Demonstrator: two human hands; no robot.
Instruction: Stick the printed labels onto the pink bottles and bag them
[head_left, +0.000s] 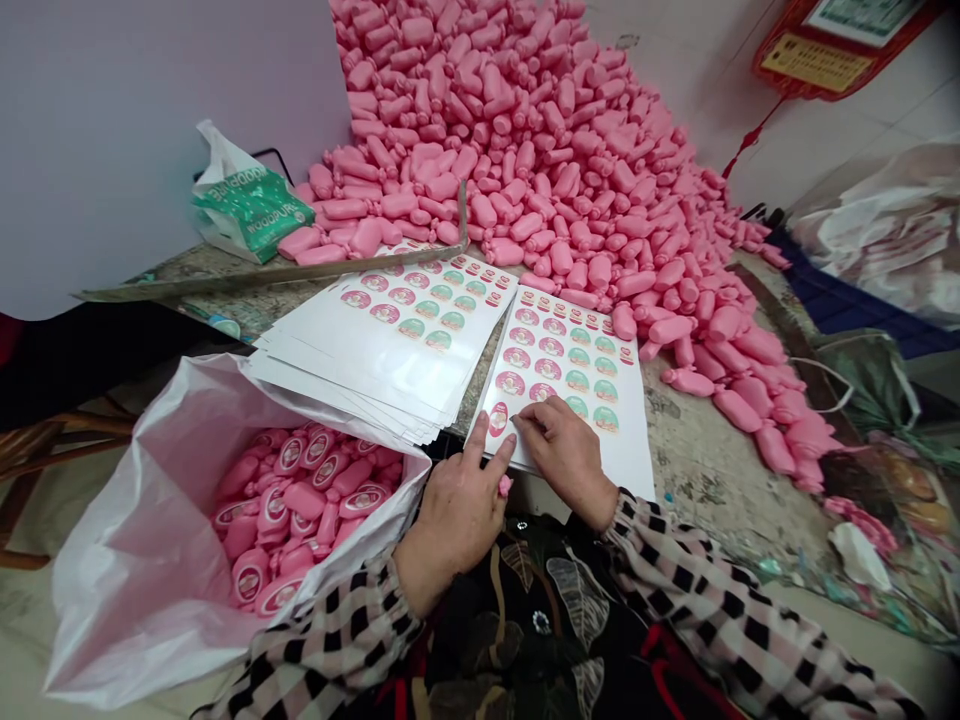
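At the near edge of a mottled grey desk (pixel 694 440), two hands meet over a white paper sheet of printed stickers (pixel 630 440); the oval pink sticker (pixel 497 418) lies at its near left corner, between them. The left hand (pixel 455 512) spreads two fingers at this sticker; its other fingers are curled, seemingly around a pink bottle-shaped piece (pixel 505 486), of which only a knobby tip shows. The right hand (pixel 564 452) brings thumb and index finger nearly together at the sticker's right edge; whether they have hold of it I cannot tell.

The step in hand looks like loosening this sticker; the next move seems to call for a firm pinch on its edge and a slow peel, with the sheet pressed flat.

Beside the left arm, a white plastic sack (pixel 142 560) holds pink pieces with oval labels (pixel 291 455); beyond the sheet rises a heap of plain pink bottle shapes (pixel 525 130).
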